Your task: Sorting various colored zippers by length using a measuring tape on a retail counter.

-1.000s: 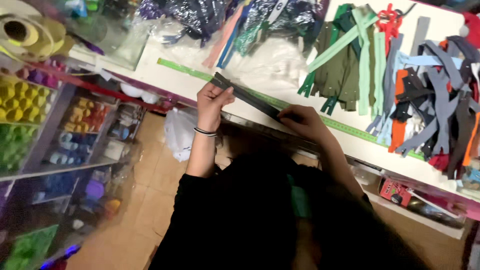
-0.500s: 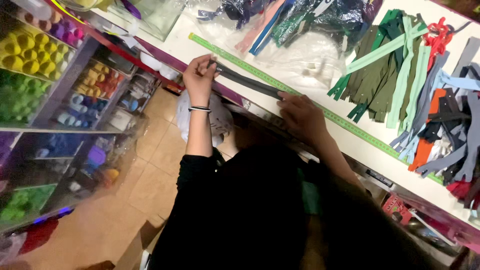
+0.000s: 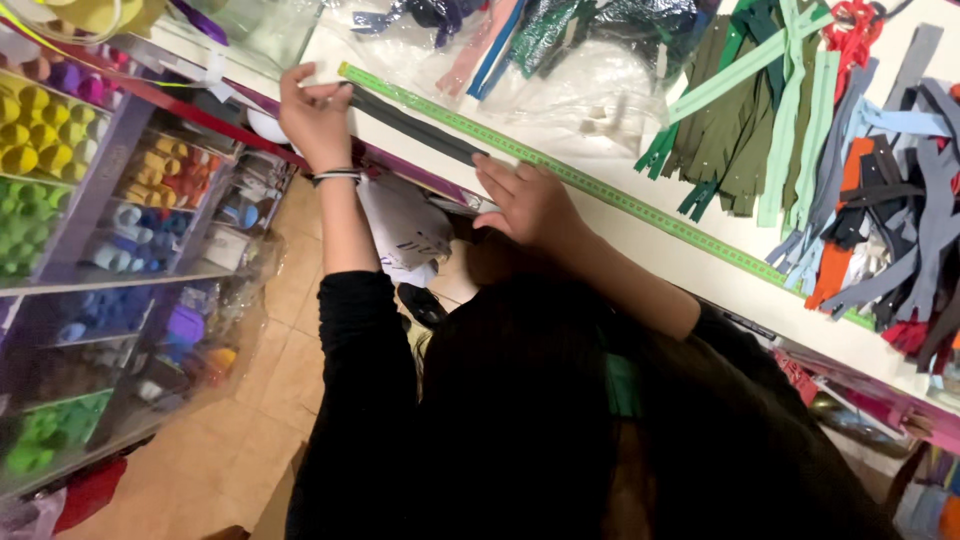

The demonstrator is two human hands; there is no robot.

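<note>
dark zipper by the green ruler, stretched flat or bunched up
Stretched flat: the zipper lies straight beside the ruler, the left hand pinning one end, the right hand the other.

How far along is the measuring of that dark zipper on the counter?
Done: the dark zipper lies flat along the green measuring tape. In hand: the left hand pins one end and the right hand presses the other. Left: the pile of coloured zippers lies off to the side, none at the tape.
</note>
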